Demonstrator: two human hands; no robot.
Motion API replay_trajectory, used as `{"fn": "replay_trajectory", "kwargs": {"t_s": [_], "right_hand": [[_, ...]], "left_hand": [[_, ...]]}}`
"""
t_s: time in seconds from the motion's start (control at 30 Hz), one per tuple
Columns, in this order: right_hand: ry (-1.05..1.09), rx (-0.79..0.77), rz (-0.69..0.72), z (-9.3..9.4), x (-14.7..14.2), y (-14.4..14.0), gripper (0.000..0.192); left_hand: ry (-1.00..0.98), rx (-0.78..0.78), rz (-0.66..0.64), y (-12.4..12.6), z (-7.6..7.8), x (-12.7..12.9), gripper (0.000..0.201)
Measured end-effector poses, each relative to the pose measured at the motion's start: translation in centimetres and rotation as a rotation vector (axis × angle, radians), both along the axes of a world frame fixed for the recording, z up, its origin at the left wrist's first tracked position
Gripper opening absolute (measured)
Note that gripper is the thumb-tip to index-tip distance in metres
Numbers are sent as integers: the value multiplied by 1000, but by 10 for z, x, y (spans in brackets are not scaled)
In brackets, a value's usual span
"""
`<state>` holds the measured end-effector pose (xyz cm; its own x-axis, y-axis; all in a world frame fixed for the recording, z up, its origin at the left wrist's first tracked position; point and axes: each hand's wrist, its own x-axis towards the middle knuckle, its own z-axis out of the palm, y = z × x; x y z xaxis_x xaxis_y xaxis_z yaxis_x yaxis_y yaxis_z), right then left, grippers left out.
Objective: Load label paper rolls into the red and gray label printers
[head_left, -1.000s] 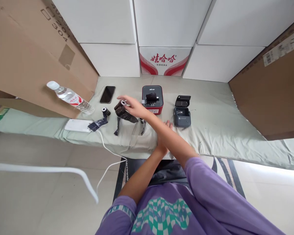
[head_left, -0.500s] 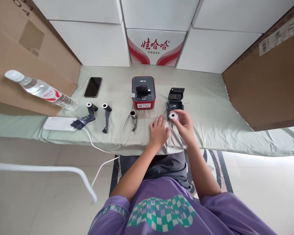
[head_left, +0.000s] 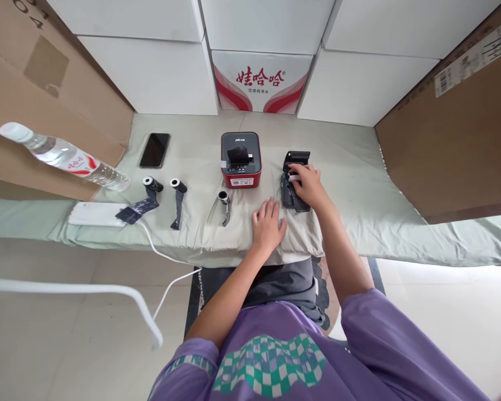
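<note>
My right hand point(head_left: 309, 185) pinches a small paper roll point(head_left: 293, 177) in the compartment of a dark portable printer point(head_left: 288, 192). The printer's black lid point(head_left: 299, 157) stands open at the back. A dark strip of paper point(head_left: 301, 204) lies over its front part, and my fingers hide much of the roll. Flat on the cloth rests my left hand point(head_left: 269, 225), fingers spread and holding nothing. Behind it is a red and black box-shaped printer point(head_left: 250, 167) with dark paper coming from its top. Left of that hand stands a small black paper roll point(head_left: 223, 196) with its tail loose.
Two more dark rolls point(head_left: 177, 185) lie at left, one tail crossing a white power bank point(head_left: 92, 214) with a cable. A phone point(head_left: 155, 150) and a water bottle point(head_left: 67, 158) are farther back. White boxes point(head_left: 150, 72) and brown cartons point(head_left: 451, 150) border the cloth-covered surface point(head_left: 346, 150).
My right hand has moved the roll back into the portable printer's compartment and turned it sideways. Its dark tail now lies over the printer's front. My left hand has stayed on the cloth.
</note>
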<state>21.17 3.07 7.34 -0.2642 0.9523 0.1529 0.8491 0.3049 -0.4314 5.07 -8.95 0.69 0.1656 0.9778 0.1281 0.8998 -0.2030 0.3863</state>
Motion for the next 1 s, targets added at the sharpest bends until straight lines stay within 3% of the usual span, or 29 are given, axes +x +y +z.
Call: {"fn": "replay_trajectory", "kwargs": {"t_s": [0.23,0.5,0.7,0.83,1.0], "right_hand": [[34,-16,-22,-4,-2,10,51],[-95,-32,-17,0,-1,22,24],[-85,159,-94,23,5,28,51],[-71,81,-113,25,7,31,57],[-14,95,-122,21,8,-5,55]], "left_hand": [[8,-8,-2,0,2,0,59],[-10,-1,0,0,1,0,59],[-14,-1,5,1,-1,0,59],[-10,2,8,1,-1,0,59],[-3,-5,4,0,2,-1,59]]}}
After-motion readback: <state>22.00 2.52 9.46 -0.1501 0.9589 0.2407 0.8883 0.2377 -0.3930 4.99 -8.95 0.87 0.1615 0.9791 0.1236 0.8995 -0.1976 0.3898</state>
